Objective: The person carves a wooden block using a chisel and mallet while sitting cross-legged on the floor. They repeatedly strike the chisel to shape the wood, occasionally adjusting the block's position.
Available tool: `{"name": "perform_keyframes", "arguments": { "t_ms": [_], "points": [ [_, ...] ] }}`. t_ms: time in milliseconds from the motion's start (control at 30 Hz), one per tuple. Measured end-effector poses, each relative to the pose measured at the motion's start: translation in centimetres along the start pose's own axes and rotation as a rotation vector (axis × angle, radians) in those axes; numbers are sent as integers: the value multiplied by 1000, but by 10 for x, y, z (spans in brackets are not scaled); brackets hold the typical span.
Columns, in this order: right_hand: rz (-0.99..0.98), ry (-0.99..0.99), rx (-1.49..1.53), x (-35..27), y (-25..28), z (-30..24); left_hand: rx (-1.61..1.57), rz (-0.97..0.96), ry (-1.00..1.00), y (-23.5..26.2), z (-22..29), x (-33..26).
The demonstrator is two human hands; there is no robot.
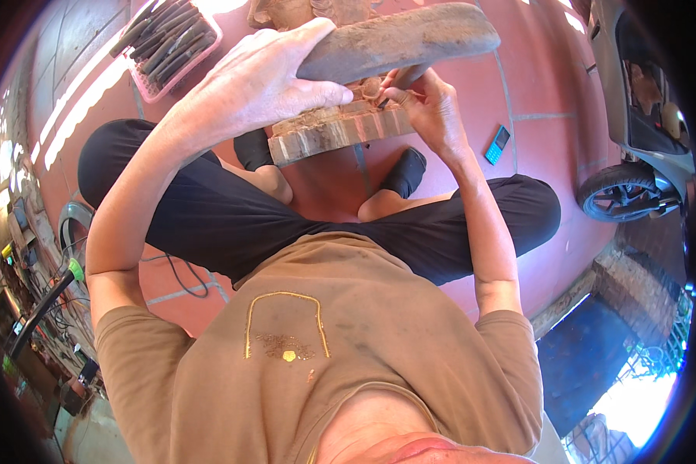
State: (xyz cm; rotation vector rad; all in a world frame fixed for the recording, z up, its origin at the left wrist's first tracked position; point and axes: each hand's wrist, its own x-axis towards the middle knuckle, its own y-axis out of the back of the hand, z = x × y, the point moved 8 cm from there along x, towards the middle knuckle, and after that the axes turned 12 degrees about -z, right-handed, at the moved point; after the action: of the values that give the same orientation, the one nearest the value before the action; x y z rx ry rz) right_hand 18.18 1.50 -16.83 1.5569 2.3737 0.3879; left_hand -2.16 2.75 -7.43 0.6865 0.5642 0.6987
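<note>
My left hand (267,87) is wrapped round the left end of a thick, worn wooden club (402,42), its thumb beneath. The club lies crosswise, its rounded far end pointing right. Below it, my right hand (435,108) pinches a slim dark tool that looks like a carving chisel (411,76). The club partly covers its upper end, and its lower end points at the carved wooden block (344,138). That block stands on the floor between my feet, with rough cut edges along its near side. Its middle is hidden behind the club and my hands.
A pink plastic basket (159,93) full of dark chisel-like tools stands at the far left. A blue keypad phone (497,145) lies on the red tiles (545,139) to the right. Beyond it is a motorbike wheel (622,192). A dark cable (185,277) curls at the left.
</note>
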Motion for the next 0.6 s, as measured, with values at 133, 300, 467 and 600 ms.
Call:
{"name": "perform_keyframes", "arguments": {
  "t_ms": [133,300,467,600],
  "points": [
    [158,-11,204,-6,34,27,-14,80,-23,5,-2,-1],
    [129,2,252,-8,37,9,-104,79,16,18,5,0],
    [-10,-2,3,-2,11,1,-109,26,71,22,13,-1],
    [-72,48,-108,1,2,-21,-186,168,-141,34,19,-3]
  ]
}}
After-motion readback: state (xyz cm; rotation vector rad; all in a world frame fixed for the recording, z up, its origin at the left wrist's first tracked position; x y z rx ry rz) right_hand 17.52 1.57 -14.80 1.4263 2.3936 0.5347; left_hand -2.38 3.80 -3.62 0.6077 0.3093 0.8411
